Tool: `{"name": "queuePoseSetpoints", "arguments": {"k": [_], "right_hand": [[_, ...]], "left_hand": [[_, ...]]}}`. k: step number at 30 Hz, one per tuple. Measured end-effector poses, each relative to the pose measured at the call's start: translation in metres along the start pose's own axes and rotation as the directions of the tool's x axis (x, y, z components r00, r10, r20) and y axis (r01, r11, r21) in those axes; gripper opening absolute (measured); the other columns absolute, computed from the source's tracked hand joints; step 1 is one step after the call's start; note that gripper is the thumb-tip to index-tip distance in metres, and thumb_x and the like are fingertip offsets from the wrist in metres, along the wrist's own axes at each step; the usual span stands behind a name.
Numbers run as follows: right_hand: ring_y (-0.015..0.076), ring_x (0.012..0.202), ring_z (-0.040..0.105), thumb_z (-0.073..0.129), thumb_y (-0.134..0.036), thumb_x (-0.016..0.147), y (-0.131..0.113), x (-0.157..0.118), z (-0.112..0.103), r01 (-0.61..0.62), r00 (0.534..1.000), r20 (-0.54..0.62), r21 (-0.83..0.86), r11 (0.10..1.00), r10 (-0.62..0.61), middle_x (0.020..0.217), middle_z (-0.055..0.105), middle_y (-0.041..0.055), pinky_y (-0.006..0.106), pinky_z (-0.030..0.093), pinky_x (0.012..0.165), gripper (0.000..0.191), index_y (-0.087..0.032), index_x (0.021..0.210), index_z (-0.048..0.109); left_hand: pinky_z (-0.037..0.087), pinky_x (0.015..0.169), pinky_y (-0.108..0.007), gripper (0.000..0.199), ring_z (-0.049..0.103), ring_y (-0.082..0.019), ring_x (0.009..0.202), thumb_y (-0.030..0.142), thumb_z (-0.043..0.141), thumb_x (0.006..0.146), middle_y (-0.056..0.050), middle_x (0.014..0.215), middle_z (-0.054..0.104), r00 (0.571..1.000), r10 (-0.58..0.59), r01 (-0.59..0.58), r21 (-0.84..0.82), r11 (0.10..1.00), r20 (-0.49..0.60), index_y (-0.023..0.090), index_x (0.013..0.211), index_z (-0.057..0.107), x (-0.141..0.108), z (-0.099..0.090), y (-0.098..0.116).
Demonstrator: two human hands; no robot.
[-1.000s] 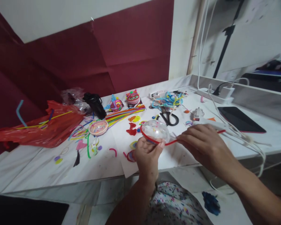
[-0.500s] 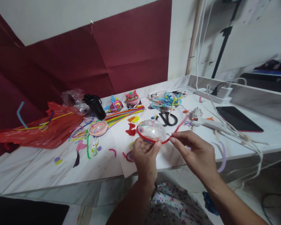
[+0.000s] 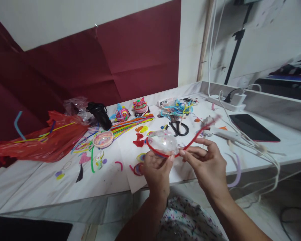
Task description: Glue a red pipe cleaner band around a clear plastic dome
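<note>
Above the table's front edge I hold a clear plastic dome point(image 3: 163, 140) with a red pipe cleaner point(image 3: 197, 134) running along its near rim. My left hand point(image 3: 157, 170) is closed on the dome's edge, its thumb pressing the pipe cleaner to the rim. Thumb and fingers of my right hand point(image 3: 208, 164) pinch the red pipe cleaner at the dome's right side. From there its loose end sticks up to the right, blurred at the tip. Beyond the dome lie black-handled scissors point(image 3: 178, 129) and red fuzzy pieces point(image 3: 139, 140).
Pipe cleaners point(image 3: 132, 124) lie bundled behind a pink round dish point(image 3: 103, 139). At left is a red plastic bag point(image 3: 50, 139); two colourful crafted figures point(image 3: 141, 106) stand at the back. A glue gun point(image 3: 222, 132), cables and a dark tablet point(image 3: 254, 128) occupy the right.
My right hand has turned, its fingers opening upward around the pipe cleaner, and the loose end has swung higher to the right. My left hand stays on the dome.
</note>
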State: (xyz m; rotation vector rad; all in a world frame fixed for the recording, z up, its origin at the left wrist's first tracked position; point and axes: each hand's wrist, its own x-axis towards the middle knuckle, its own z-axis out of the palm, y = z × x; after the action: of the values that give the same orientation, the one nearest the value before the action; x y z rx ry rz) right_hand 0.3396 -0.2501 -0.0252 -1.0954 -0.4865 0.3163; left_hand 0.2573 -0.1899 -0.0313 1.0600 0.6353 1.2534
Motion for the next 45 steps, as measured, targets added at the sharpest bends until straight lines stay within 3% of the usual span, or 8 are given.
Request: {"name": "queuePoseSetpoints", "arguments": {"k": [5,13,15,20,23,26,34,45], "right_hand": [[0.0205,0.069,0.068,0.075,-0.029,0.072,0.007,-0.003,-0.006,0.291,0.956,0.065,-0.289,0.912,-0.285,0.081,0.072,0.0039,0.037,0.059,0.068,0.024,-0.021,0.092,0.064],[0.0235,0.075,0.069,0.065,-0.014,0.081,0.000,-0.004,-0.012,0.645,0.753,0.306,-0.518,0.561,-0.583,0.088,0.073,0.0028,0.040,0.058,0.071,0.025,-0.030,0.099,0.067],[0.0225,0.076,0.069,0.065,-0.013,0.080,-0.001,-0.003,-0.013,0.662,0.739,0.325,-0.511,0.548,-0.590,0.089,0.073,0.0033,0.038,0.058,0.072,0.024,-0.028,0.098,0.067],[0.0169,0.069,0.068,0.071,-0.018,0.077,0.005,0.002,-0.014,0.560,0.823,0.200,-0.441,0.702,-0.532,0.086,0.073,0.0035,0.031,0.058,0.065,0.026,-0.021,0.102,0.067],[0.0137,0.067,0.065,0.071,-0.018,0.077,0.005,0.005,-0.013,0.575,0.816,0.231,-0.410,0.708,-0.529,0.082,0.071,0.0013,0.027,0.055,0.062,0.019,-0.020,0.096,0.068],[0.0126,0.068,0.063,0.069,-0.015,0.079,0.000,0.005,-0.012,0.632,0.775,0.294,-0.399,0.665,-0.560,0.080,0.068,0.0003,0.025,0.053,0.061,0.012,-0.021,0.089,0.067],[0.0122,0.078,0.065,0.061,0.001,0.079,-0.003,0.003,-0.010,0.793,0.599,0.435,-0.433,0.427,-0.672,0.085,0.070,0.0057,0.022,0.052,0.072,0.025,-0.015,0.097,0.067],[0.0141,0.078,0.064,0.052,0.002,0.083,0.007,-0.003,-0.012,0.800,0.559,0.555,-0.557,0.224,-0.617,0.089,0.066,0.0092,0.022,0.053,0.067,0.031,-0.011,0.110,0.061]], "left_hand": [[0.060,0.078,-0.039,0.025,0.072,-0.021,0.077,0.017,0.079,0.061,0.002,0.079,0.075,0.999,-0.015,0.014,0.021,1.000,0.033,0.027,0.078,0.064,-0.003,0.001,0.003],[0.059,0.080,-0.041,0.023,0.072,-0.022,0.079,0.019,0.077,0.064,0.002,0.080,0.074,0.997,-0.015,0.012,0.036,0.999,0.080,0.032,0.078,0.066,-0.004,0.001,0.003],[0.059,0.080,-0.041,0.022,0.072,-0.022,0.078,0.018,0.077,0.064,0.002,0.079,0.074,0.996,-0.018,0.015,0.040,0.999,0.082,0.031,0.078,0.065,-0.004,0.001,0.002],[0.059,0.080,-0.038,0.023,0.072,-0.021,0.080,0.018,0.076,0.065,0.002,0.081,0.074,0.995,-0.016,0.011,0.051,0.999,0.099,0.030,0.081,0.063,-0.004,0.001,0.000],[0.060,0.078,-0.035,0.024,0.072,-0.020,0.079,0.017,0.076,0.065,0.001,0.081,0.074,0.995,-0.008,0.003,0.051,0.999,0.101,0.027,0.082,0.063,-0.004,0.001,-0.001],[0.060,0.075,-0.032,0.024,0.072,-0.019,0.077,0.015,0.076,0.064,-0.001,0.080,0.074,0.996,0.007,-0.011,0.037,0.999,0.089,0.022,0.082,0.061,-0.004,0.002,0.000],[0.060,0.070,-0.030,0.024,0.072,-0.018,0.072,0.014,0.075,0.063,-0.004,0.077,0.074,0.998,0.020,-0.026,0.081,0.996,0.066,0.016,0.082,0.060,-0.004,0.003,0.001],[0.062,0.069,-0.036,0.025,0.072,-0.021,0.071,0.013,0.072,0.062,0.000,0.077,0.074,0.997,0.048,-0.056,0.132,0.990,0.061,0.029,0.077,0.059,-0.004,0.002,-0.001]]}}
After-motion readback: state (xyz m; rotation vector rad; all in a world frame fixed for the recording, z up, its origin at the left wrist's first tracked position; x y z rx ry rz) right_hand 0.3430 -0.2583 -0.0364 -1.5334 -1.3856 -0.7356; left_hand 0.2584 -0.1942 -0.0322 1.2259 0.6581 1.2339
